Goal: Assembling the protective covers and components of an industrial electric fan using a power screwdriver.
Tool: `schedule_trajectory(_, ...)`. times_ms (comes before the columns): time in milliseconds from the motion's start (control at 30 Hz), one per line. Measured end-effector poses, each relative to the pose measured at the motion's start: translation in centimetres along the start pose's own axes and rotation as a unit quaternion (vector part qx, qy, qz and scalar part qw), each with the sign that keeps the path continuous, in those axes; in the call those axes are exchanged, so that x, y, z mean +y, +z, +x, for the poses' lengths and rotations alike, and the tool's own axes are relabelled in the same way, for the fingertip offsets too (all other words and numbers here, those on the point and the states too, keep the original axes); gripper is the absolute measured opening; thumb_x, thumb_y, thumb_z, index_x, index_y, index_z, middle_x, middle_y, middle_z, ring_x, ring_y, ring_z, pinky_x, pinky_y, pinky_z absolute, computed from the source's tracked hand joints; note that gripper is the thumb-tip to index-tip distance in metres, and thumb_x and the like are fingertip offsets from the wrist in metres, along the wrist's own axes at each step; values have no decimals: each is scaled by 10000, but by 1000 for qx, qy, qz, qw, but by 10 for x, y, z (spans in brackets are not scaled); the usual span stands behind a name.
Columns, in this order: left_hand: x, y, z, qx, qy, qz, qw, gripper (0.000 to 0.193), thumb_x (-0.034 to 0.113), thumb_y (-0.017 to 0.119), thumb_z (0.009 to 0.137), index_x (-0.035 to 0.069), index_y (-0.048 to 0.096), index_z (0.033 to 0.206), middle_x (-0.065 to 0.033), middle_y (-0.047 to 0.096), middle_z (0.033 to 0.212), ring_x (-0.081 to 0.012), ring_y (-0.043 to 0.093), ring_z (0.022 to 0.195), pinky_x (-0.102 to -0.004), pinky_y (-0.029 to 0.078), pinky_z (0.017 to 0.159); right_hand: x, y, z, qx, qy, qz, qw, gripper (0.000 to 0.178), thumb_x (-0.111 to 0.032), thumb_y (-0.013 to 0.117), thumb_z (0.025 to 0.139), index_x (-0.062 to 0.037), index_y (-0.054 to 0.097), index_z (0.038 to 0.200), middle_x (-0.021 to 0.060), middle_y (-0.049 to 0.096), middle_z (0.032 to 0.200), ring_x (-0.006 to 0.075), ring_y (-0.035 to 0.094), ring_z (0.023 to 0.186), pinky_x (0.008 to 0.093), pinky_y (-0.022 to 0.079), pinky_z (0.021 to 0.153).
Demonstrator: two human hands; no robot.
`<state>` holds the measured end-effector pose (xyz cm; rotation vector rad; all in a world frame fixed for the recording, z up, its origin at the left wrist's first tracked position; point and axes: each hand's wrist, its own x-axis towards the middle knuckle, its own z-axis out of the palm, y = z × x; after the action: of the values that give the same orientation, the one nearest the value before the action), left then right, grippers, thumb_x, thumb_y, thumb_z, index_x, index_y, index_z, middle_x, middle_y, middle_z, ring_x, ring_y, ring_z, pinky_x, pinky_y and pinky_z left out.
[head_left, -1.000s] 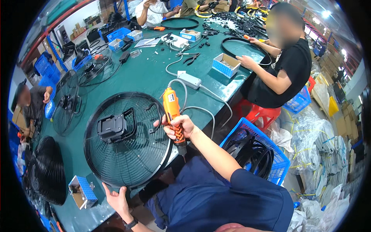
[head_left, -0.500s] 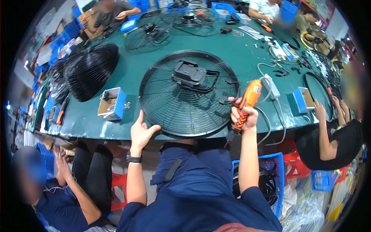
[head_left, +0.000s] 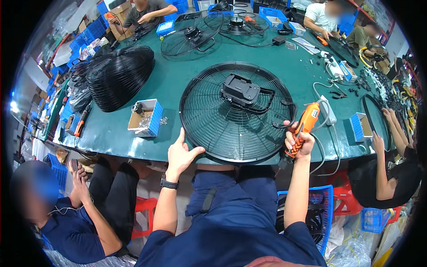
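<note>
In front of me a round black wire fan guard (head_left: 209, 129) lies on the green table, with a black motor housing (head_left: 241, 89) and a curved bracket (head_left: 269, 101) on top. My left hand (head_left: 183, 153) is at the guard's near left rim, thumb and forefinger spread and nothing in its grasp. Whether its fingertips touch the rim, I cannot tell. The fingers of my right hand (head_left: 302, 144) are wrapped round an orange electric screwdriver (head_left: 309, 116) beside the guard's near right rim. Its black nose points down toward the table's near edge.
Left of the guard stand a small box of screws (head_left: 153, 120) and a heap of black guards (head_left: 122, 78). A white power strip (head_left: 328, 111) with grey cables lies to the right, near another small box (head_left: 361, 127). Co-workers sit around the table (head_left: 178, 73).
The whole view has swung left, so table and things appear farther right. Both hands keep nearly the same pose beside the guard, the screwdriver still in the right one.
</note>
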<state>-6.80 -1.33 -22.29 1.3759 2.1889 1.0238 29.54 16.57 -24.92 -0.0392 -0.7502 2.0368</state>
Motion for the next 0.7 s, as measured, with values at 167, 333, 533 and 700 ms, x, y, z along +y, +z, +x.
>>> schedule_trajectory(167,-3,-4,3,-11,-4,0,1000,1090,483,827,593,-107,326,1361,-35,397,465,-108,379,416,-291,365,452,-2,-4,3,-10,14,31,999,408,-145,610,733,42,550,1091,262,522,1235,189,480,540,323,460,448)
schedule_trajectory(333,-8,-3,6,-16,-18,-8,1000,1092,481,831,589,-102,328,1363,-34,391,466,-113,378,409,-292,358,443,-3,-7,5,-10,30,52,998,432,-148,604,720,29,540,1108,263,506,1258,183,465,530,313,432,416)
schedule_trajectory(533,-10,3,12,-20,2,-26,999,1053,345,870,587,-111,322,1362,-10,320,437,-65,266,400,-235,280,395,-5,-10,7,2,32,64,997,448,-134,594,683,64,501,1075,311,483,1251,197,469,490,321,460,408)
schedule_trajectory(700,-12,6,14,-28,27,-13,999,1030,304,864,597,-128,318,1357,-1,339,423,-60,266,383,-238,260,382,-5,-13,8,-25,24,95,995,445,-105,587,707,64,456,1097,334,451,1237,230,519,543,349,489,435)
